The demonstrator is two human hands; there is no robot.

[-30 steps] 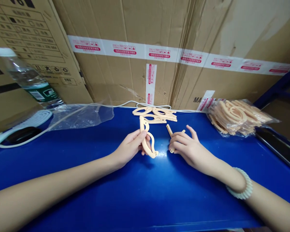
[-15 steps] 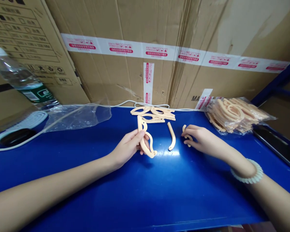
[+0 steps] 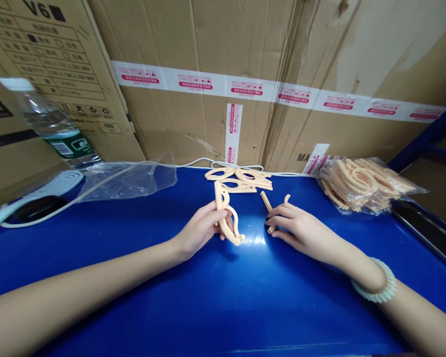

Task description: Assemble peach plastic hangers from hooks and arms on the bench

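My left hand (image 3: 204, 228) is closed around a beige plastic folding-hanger part (image 3: 226, 229), held upright above the blue table with its curved loop facing right. To the right, my right hand (image 3: 301, 225) has its thumb and fingers closed about a slim curved hanger arm (image 3: 266, 201), which still lies on or close to the tabletop. Just the tip of a small hanger hook (image 3: 287, 198) shows past the knuckles; my right hand hides the rest. Several beige folded hangers (image 3: 238, 186) lie behind the left hand, near the carton.
A clear bag of beige hanger parts (image 3: 364, 183) lies at the right, beside a dark phone (image 3: 427, 230). Leftward are a water bottle (image 3: 65, 134), an empty plastic bag (image 3: 144, 183) and a black oval object (image 3: 40, 208). Taped cartons (image 3: 193, 119) stand along the back.
My right hand has shifted left from the small hook to the curved arm, its fingers now around it. The left hand keeps its hold. The view has moved slightly.
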